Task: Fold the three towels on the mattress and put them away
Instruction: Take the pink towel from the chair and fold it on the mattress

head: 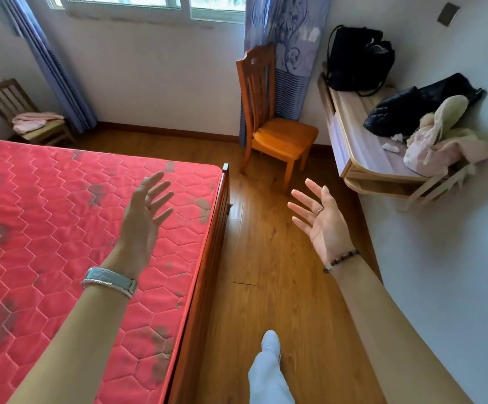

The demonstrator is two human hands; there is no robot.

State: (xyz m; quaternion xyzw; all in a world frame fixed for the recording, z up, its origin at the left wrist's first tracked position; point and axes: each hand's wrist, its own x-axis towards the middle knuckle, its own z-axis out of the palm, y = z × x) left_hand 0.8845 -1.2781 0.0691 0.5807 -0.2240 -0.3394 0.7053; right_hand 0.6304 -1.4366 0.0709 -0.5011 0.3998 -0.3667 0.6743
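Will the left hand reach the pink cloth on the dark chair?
Probably not: the left hand hovers over the mattress, and the pink cloth lies on the dark chair beyond its far edge.

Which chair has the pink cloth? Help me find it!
Look past the red mattress to the far left corner, beside the blue curtain. A small dark wooden chair stands there, pink cloth folded on its seat. The orange chair has a bare seat.
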